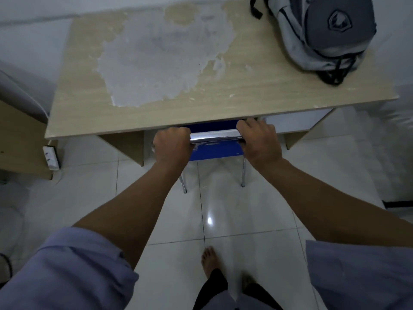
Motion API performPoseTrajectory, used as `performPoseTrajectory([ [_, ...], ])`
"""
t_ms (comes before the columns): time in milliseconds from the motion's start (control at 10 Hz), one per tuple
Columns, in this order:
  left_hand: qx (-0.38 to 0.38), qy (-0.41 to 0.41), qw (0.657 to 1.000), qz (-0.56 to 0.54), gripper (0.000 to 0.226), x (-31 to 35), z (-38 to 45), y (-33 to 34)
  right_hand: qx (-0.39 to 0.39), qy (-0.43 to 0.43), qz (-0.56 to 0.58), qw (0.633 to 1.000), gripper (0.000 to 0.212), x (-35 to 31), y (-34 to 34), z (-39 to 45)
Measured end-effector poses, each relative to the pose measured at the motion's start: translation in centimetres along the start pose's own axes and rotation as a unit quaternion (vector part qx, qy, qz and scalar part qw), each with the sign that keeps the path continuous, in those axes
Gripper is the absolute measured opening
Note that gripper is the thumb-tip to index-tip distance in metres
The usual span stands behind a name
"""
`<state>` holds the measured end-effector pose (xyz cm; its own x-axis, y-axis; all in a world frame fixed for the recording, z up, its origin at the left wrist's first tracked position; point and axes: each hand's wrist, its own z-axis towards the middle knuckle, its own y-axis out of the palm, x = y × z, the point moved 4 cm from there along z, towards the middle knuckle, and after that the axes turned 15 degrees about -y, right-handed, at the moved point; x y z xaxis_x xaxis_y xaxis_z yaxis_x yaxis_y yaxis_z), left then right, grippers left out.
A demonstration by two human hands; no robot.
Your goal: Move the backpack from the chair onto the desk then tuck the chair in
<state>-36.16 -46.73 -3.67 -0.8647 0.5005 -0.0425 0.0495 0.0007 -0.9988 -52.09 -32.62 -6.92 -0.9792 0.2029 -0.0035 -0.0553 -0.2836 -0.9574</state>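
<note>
Grey fabric backpack (321, 34) with a dark front pocket bearing a shield badge lies on the far right corner of the pale wood-laminate desk (223, 92), whose top is worn to a whitish patch across the middle. Near the desk's front edge, the blue chair with chrome tube frame (213, 151) sits mostly under the desktop, only its backrest and two rear legs showing above the glossy white floor tiles (223, 220). Both hands are wrapped tight around the shiny top rail of the backrest, the left hand (171, 144) at its left end and the right hand (260, 139) at its right end.
</note>
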Motion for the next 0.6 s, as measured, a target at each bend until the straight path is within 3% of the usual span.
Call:
performPoseTrajectory([
  [300,0.004,0.028,1.000,0.006,0.019,1.3,4.7,0.5,0.001,-0.028,-0.020,0.999,0.034,3.0,0.8,3.6],
  [400,-0.007,0.020,1.000,0.007,0.019,1.6,4.5,0.5,-0.017,0.002,-0.025,1.000,0.035,3.0,1.2,3.2],
  [500,-0.046,0.018,0.999,0.005,0.041,1.5,4.2,0.3,-0.054,0.025,0.034,0.998,0.037,2.7,0.4,3.1],
  [600,-0.120,0.035,0.991,0.055,0.109,1.6,3.6,-0.6,-0.154,0.023,0.130,0.979,0.073,2.8,-0.7,3.2],
])
